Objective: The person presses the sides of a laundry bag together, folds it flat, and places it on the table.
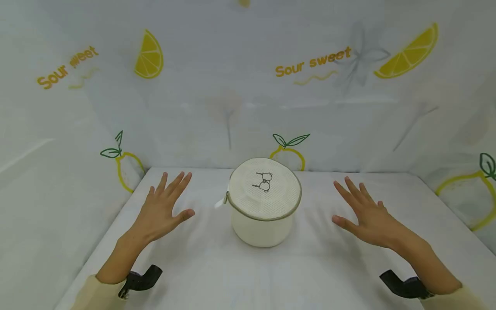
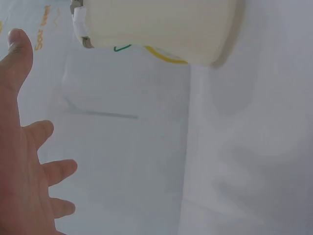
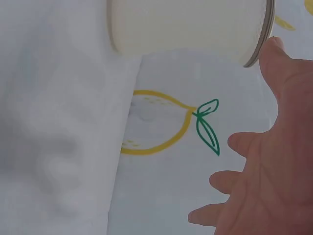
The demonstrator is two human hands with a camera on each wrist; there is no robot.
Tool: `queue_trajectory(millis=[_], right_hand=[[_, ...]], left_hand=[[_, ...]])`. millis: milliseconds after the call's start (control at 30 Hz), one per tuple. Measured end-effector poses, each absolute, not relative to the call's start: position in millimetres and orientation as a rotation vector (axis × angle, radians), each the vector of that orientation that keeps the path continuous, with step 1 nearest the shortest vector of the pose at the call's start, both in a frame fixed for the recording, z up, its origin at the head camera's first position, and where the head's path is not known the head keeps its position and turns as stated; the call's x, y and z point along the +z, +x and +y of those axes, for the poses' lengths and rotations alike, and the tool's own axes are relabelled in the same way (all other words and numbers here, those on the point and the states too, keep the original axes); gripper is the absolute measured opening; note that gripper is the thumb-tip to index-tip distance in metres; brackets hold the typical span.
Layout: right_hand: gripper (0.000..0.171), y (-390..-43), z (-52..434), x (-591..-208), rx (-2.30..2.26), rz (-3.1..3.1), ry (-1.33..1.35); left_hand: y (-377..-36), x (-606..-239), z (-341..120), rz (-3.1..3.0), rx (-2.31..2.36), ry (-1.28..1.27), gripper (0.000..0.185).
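Observation:
A round cream mesh laundry pouch with a grey zipper rim and a small printed emblem on its lid stands upright at the middle of the white cloth-covered table. My left hand hovers to the left of it, fingers spread and straight, holding nothing. On the other side my right hand is spread the same way, also apart from the pouch. The left wrist view has the pouch at the top and the left hand at the left edge. The right wrist view has the pouch above the right hand.
White cloth walls printed with lemons and "Sour sweet" lettering enclose the table on the left, back and right. A zipper pull sticks out on the pouch's left side. Black wrist mounts sit on both forearms.

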State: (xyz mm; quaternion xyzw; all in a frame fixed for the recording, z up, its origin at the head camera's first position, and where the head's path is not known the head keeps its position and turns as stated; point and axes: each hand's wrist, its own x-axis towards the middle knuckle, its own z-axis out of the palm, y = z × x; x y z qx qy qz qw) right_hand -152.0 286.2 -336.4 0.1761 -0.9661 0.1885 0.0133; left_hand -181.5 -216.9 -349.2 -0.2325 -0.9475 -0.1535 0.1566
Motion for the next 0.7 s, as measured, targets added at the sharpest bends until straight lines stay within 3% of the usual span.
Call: queue_trajectory(millis=[333, 700], right_hand=[[0.081, -157.4, 267.2, -339.7, 0.896, -2.909, 0.650], [0.075, -166.2, 241.6, -332.7, 1.062, -2.773, 0.787]], left_hand=[[-178.5, -355.7, -211.8, -2.618, -0.687, -0.700, 0.084], [-174.4, -348.5, -174.0, -2.519, -1.020, -0.781, 0.088]])
